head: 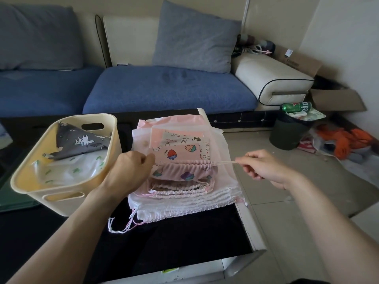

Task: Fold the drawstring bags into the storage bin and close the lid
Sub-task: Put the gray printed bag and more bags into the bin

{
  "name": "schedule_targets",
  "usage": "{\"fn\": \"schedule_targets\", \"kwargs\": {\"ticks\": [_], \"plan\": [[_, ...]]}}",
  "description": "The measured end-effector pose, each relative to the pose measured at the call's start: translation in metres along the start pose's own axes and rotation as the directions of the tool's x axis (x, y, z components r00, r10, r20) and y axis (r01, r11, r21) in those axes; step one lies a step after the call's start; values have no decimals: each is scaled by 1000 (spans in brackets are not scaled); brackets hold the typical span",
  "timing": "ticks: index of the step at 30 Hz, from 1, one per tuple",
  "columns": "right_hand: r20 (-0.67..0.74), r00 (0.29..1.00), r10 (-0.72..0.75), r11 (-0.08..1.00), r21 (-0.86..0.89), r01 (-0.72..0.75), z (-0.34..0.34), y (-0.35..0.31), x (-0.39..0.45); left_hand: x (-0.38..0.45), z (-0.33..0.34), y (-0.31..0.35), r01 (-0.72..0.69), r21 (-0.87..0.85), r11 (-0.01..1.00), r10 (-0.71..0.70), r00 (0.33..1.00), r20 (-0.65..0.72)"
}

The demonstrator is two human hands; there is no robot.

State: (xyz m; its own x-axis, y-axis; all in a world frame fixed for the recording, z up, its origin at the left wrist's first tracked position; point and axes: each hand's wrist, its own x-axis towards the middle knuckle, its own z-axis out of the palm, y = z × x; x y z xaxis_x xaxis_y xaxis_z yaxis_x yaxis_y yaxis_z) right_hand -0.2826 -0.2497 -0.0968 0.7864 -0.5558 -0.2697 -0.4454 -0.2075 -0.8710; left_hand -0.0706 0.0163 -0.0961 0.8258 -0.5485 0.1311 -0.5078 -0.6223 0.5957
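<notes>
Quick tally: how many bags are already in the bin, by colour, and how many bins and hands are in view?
Grey bag in bin: 1
White bag with green print in bin: 1
Cream bin: 1
Hands: 2, left hand and right hand
Total: 5
The bags stacked on the table overlap too much to count.

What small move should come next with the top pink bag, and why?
Probably let the cord go slack and fold the bag. The right hand pinches the cord pulled taut sideways, the left hand grips the strawberry bag at its gathered edge, and it lies unfolded on the stack beside the bin.
</notes>
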Motion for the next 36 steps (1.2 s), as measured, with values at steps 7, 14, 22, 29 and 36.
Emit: {"fn": "schedule_targets", "kwargs": {"ticks": [7, 14, 22, 29, 36], "plan": [[-199, 979, 42, 981, 195, -2, -2, 4, 0, -2, 7, 11, -9, -242, 970, -14, 996, -94], [-44, 973, -226, 681, 707, 191, 33, -43, -6, -10, 3, 48, 209, -908, 363, 68, 966, 249], [278, 943, -184, 686, 723, -80, 62, -47, -8, -12, 6, 45, 340, -809, 479, 11, 919, 393], [397, 914, -87, 830, 537, -153, 58, -35, -3, -13, 3, 38, 306, -654, 692, 67, 875, 479], [365, 927, 84, 823, 499, -271, 31, -20, 3, -7, -9, 29, 299, -540, 786, -11, 881, 472]]}}
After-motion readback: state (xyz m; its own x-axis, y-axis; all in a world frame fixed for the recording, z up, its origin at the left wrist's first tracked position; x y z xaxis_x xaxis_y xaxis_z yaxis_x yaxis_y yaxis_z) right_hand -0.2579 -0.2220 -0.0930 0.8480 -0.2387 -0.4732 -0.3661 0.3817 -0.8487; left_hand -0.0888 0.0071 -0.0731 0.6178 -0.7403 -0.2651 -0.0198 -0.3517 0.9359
